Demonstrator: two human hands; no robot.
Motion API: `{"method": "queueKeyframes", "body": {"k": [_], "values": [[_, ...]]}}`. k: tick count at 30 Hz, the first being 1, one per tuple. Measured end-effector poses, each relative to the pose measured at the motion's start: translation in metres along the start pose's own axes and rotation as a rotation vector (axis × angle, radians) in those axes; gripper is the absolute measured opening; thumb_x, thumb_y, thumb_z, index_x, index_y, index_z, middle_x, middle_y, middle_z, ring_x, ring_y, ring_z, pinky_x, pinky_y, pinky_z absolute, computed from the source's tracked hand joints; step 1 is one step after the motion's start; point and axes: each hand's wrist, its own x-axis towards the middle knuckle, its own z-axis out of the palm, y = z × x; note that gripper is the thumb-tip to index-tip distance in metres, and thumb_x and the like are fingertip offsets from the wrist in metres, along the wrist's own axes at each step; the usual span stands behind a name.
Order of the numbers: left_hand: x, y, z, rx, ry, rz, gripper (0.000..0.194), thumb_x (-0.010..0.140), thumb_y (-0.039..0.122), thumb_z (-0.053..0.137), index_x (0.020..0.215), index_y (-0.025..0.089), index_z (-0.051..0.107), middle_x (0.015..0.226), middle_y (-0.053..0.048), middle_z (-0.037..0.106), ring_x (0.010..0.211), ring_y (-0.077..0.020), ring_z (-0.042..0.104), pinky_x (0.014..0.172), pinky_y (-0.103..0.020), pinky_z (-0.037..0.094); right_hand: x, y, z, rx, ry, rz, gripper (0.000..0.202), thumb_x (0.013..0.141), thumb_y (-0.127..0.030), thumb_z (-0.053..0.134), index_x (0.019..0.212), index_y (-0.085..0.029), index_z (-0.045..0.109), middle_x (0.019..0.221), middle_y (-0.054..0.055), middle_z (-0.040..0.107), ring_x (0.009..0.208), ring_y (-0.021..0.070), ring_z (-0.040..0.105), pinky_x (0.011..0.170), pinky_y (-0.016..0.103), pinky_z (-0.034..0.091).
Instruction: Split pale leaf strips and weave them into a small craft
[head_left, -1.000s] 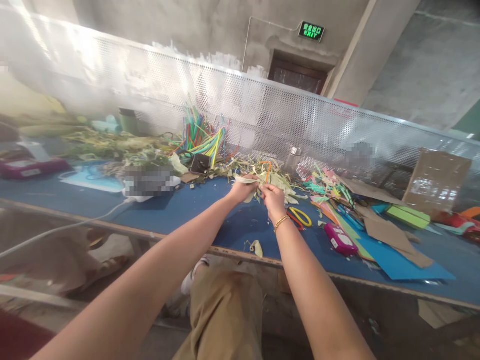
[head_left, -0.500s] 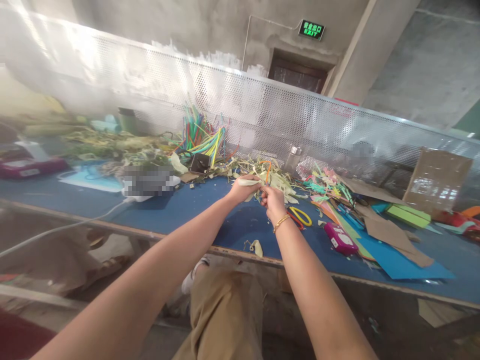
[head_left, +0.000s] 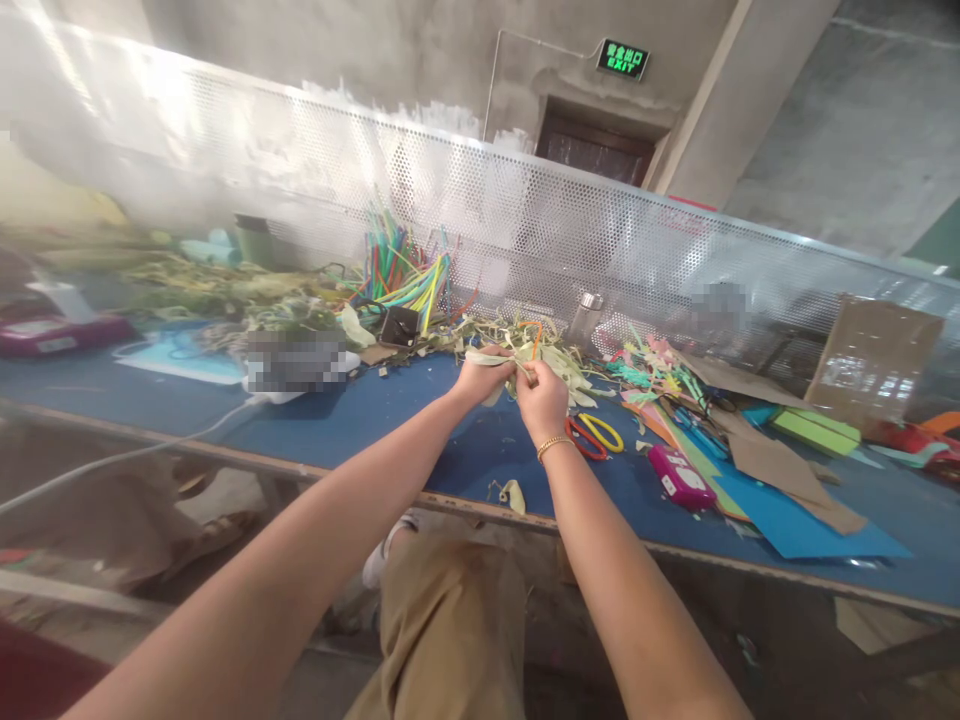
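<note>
Both my hands meet above the blue table (head_left: 390, 400). My left hand (head_left: 480, 380) is closed on a pale green, leaf-like strip (head_left: 484, 357) that lies across its top. My right hand (head_left: 545, 402), with a gold bracelet at the wrist, pinches the strip's other end. Just beyond the hands spreads a heap of pale leaf-like pieces (head_left: 570, 375). A bent orange stem (head_left: 537, 338) sticks up behind my fingers; whether it touches them I cannot tell. Scissors with red and yellow handles (head_left: 604, 432) lie right of my right hand.
A bundle of coloured stems (head_left: 405, 265) stands at the back, near a black box (head_left: 400, 326). A metal bottle (head_left: 586, 318) is behind the heap. To the right lie a magenta box (head_left: 681, 477), cardboard and blue sheets (head_left: 817, 520). A white cable (head_left: 135, 450) hangs over the left edge.
My right hand has turned and shifted slightly, and a stretch of the strip now shows between the two hands. My left hand stays nearly in place.
</note>
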Motion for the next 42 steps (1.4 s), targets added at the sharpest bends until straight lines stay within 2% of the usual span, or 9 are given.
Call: {"method": "queueKeyframes", "body": {"k": [5, 9, 17, 20, 24, 27, 32, 36, 42], "values": [[-0.001, 0.001, 0.001, -0.033, -0.015, 0.010, 0.008, 0.067, 0.020, 0.063, 0.072, 0.015, 0.062, 0.064, -0.002, 0.062, 0.058, -0.0120, 0.055, 0.057, -0.024, 0.045, -0.001, -0.002, -0.002, -0.052, 0.000, -0.074, 0.020, 0.085, -0.029, 0.049, 0.079, -0.020, 0.066, 0.070, 0.005, 0.067, 0.066, 0.0169, 0.057, 0.065, 0.026, 0.037], [-0.003, 0.003, 0.001, -0.015, -0.019, 0.052, 0.012, 0.067, 0.023, 0.065, 0.076, 0.015, 0.065, 0.073, -0.004, 0.065, 0.066, -0.0135, 0.058, 0.063, -0.025, 0.047, -0.001, -0.002, -0.003, -0.131, 0.018, -0.071, 0.021, 0.084, -0.027, 0.049, 0.073, -0.020, 0.065, 0.064, 0.004, 0.062, 0.063, 0.0162, 0.053, 0.062, 0.025, 0.033], [-0.005, 0.001, 0.002, 0.040, -0.012, 0.096, 0.017, 0.067, 0.029, 0.067, 0.078, 0.015, 0.068, 0.081, -0.006, 0.067, 0.074, -0.0154, 0.060, 0.070, -0.027, 0.047, -0.001, -0.002, -0.004, -0.259, 0.009, -0.091, 0.022, 0.084, -0.024, 0.048, 0.070, -0.019, 0.064, 0.065, 0.005, 0.062, 0.064, 0.0163, 0.052, 0.060, 0.026, 0.029], [-0.003, -0.002, 0.002, 0.008, -0.017, 0.066, 0.020, 0.067, 0.031, 0.068, 0.079, 0.016, 0.068, 0.081, -0.006, 0.067, 0.073, -0.0155, 0.060, 0.069, -0.027, 0.048, 0.000, -0.001, -0.005, -0.227, -0.006, -0.103, 0.023, 0.085, -0.024, 0.047, 0.072, -0.019, 0.065, 0.067, 0.006, 0.063, 0.067, 0.0174, 0.054, 0.063, 0.027, 0.033], [0.000, -0.004, -0.001, -0.020, -0.018, 0.057, 0.021, 0.066, 0.033, 0.069, 0.078, 0.015, 0.068, 0.080, -0.006, 0.067, 0.071, -0.0152, 0.059, 0.066, -0.027, 0.047, 0.002, 0.001, -0.004, -0.057, 0.003, -0.122, 0.024, 0.085, -0.023, 0.046, 0.084, -0.017, 0.069, 0.079, 0.009, 0.068, 0.077, 0.0190, 0.060, 0.074, 0.028, 0.041], [0.001, -0.003, -0.002, -0.034, -0.001, 0.046, 0.022, 0.067, 0.032, 0.069, 0.080, 0.015, 0.068, 0.082, -0.006, 0.067, 0.071, -0.0148, 0.059, 0.064, -0.026, 0.047, 0.003, 0.003, 0.000, 0.103, 0.027, -0.037, 0.023, 0.083, -0.027, 0.050, 0.088, -0.017, 0.070, 0.084, 0.009, 0.069, 0.076, 0.0183, 0.062, 0.074, 0.028, 0.045], [0.000, 0.000, 0.001, -0.069, 0.034, 0.018, 0.021, 0.064, 0.026, 0.069, 0.081, 0.015, 0.063, 0.074, -0.002, 0.064, 0.066, -0.0125, 0.058, 0.059, -0.024, 0.045, 0.003, 0.004, 0.007, 0.384, -0.047, 0.248, 0.024, 0.079, -0.037, 0.056, 0.084, -0.017, 0.066, 0.066, 0.004, 0.067, 0.052, 0.0152, 0.061, 0.052, 0.026, 0.046], [-0.001, 0.001, 0.002, -0.082, 0.015, 0.045, 0.021, 0.064, 0.022, 0.070, 0.080, 0.017, 0.058, 0.068, 0.001, 0.060, 0.060, -0.0103, 0.055, 0.056, -0.023, 0.043, 0.003, 0.003, 0.006, 0.451, -0.054, 0.332, 0.020, 0.074, -0.038, 0.059, 0.073, -0.018, 0.063, 0.059, 0.002, 0.064, 0.048, 0.0156, 0.061, 0.045, 0.024, 0.045], [-0.003, 0.003, 0.002, -0.038, -0.002, 0.049, 0.019, 0.065, 0.024, 0.070, 0.079, 0.018, 0.058, 0.067, 0.000, 0.061, 0.059, -0.0114, 0.055, 0.055, -0.024, 0.042, 0.004, 0.004, 0.007, 0.536, -0.043, 0.481, 0.016, 0.069, -0.035, 0.061, 0.069, -0.019, 0.061, 0.057, 0.002, 0.064, 0.046, 0.0155, 0.060, 0.041, 0.024, 0.044]]}}
